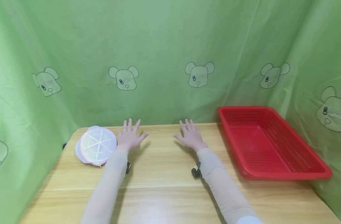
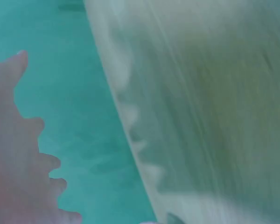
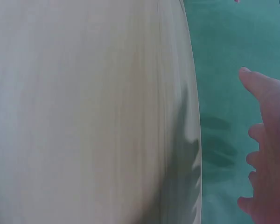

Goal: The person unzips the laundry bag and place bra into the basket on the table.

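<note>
My left hand (image 1: 129, 137) is held over the back part of the wooden table (image 1: 159, 161), its fingers straight and spread. Just left of it lies a small stack of round mesh pieces (image 1: 99, 144), white and pale purple with a pink rim. My right hand (image 1: 191, 136) is likewise spread flat above the table's back edge, holding nothing. In the left wrist view the left hand (image 2: 18, 154) shows its fingertips in outline. The right wrist view has the right hand (image 3: 273, 149) at its right edge, thumb out.
A large red plastic basket (image 1: 240, 155) with slotted sides stands on the table at the right. Green curtains (image 1: 162, 99) printed with bear heads hang behind the table and on both sides. A small black device (image 1: 196, 171) is worn at the right wrist.
</note>
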Demonstrator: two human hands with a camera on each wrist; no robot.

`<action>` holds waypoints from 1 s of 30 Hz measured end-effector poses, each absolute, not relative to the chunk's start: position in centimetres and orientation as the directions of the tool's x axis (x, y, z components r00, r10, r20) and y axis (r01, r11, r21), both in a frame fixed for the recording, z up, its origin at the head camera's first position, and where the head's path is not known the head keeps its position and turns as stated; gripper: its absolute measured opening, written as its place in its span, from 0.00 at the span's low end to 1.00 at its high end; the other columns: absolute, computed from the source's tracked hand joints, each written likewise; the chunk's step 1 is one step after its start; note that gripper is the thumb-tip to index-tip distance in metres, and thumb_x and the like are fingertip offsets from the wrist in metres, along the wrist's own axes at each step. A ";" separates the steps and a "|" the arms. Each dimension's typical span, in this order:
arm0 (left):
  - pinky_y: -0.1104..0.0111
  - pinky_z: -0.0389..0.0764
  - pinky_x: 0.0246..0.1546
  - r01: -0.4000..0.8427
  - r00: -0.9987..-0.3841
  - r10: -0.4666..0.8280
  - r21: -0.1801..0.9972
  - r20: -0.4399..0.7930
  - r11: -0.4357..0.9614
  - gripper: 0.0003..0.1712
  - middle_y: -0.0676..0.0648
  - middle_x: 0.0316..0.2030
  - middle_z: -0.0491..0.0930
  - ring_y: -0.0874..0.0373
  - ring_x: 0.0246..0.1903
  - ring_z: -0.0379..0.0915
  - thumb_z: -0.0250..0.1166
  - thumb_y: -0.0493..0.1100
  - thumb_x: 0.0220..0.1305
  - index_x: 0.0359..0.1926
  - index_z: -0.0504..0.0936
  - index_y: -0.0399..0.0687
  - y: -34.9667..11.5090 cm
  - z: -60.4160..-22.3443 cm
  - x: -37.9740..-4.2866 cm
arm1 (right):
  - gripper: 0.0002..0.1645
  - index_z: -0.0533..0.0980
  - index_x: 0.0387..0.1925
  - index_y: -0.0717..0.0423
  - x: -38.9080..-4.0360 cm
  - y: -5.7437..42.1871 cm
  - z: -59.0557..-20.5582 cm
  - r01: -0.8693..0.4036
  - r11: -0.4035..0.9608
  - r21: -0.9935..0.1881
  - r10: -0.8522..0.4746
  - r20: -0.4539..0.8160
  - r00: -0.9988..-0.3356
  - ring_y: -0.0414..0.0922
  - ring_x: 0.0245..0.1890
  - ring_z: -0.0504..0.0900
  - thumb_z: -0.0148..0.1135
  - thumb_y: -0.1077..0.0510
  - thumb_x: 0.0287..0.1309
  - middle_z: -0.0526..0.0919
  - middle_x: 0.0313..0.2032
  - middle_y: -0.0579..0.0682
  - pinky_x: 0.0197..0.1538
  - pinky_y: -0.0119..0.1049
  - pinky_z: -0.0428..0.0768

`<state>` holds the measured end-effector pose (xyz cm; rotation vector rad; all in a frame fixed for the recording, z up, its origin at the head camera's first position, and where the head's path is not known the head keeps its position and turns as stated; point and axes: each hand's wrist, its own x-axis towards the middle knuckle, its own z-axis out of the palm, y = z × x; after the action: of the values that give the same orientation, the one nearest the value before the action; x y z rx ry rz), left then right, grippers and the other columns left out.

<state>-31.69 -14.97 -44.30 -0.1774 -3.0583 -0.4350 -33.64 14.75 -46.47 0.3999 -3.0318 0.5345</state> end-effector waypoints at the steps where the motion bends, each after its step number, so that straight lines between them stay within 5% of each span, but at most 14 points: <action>1: 0.31 0.33 0.70 0.119 -0.992 0.104 0.284 0.066 0.952 0.48 0.36 0.77 0.35 0.34 0.75 0.27 0.43 0.74 0.66 0.78 0.42 0.59 -15.1 -44.1 -31.5 | 0.50 0.45 0.77 0.51 -33.7 14.6 -46.6 -0.258 0.906 -0.335 -0.244 0.083 -0.966 0.61 0.77 0.36 0.48 0.31 0.65 0.40 0.77 0.61 0.76 0.65 0.43; 10: 0.27 0.30 0.66 0.059 -0.997 0.038 0.336 0.069 0.940 0.51 0.35 0.77 0.39 0.32 0.75 0.27 0.37 0.80 0.62 0.77 0.46 0.59 -17.0 -43.2 -29.6 | 0.49 0.50 0.76 0.53 -33.5 13.1 -46.4 -0.296 0.891 -0.346 -0.274 0.111 -0.955 0.67 0.74 0.48 0.47 0.30 0.64 0.52 0.74 0.66 0.73 0.70 0.48; 20: 0.26 0.30 0.65 0.010 -0.995 -0.028 0.388 0.092 0.922 0.51 0.32 0.75 0.44 0.29 0.74 0.33 0.36 0.78 0.64 0.76 0.51 0.52 -19.6 -41.9 -27.1 | 0.48 0.54 0.75 0.53 -32.5 10.6 -45.4 -0.325 0.865 -0.381 -0.307 0.109 -0.945 0.62 0.71 0.60 0.47 0.29 0.64 0.62 0.71 0.61 0.72 0.64 0.59; 30: 0.27 0.44 0.66 0.062 -0.970 -0.041 0.408 0.238 0.911 0.45 0.34 0.70 0.61 0.34 0.71 0.50 0.41 0.73 0.68 0.69 0.66 0.44 -22.1 -41.5 -25.7 | 0.48 0.57 0.73 0.55 -31.5 7.1 -45.9 -0.365 0.830 -0.421 -0.365 0.085 -0.927 0.60 0.71 0.61 0.45 0.28 0.64 0.63 0.71 0.61 0.74 0.58 0.60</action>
<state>-25.71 -22.05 -41.47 -0.0159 -2.8314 -0.6161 -31.52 7.14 -45.94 0.5988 -3.0048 0.6912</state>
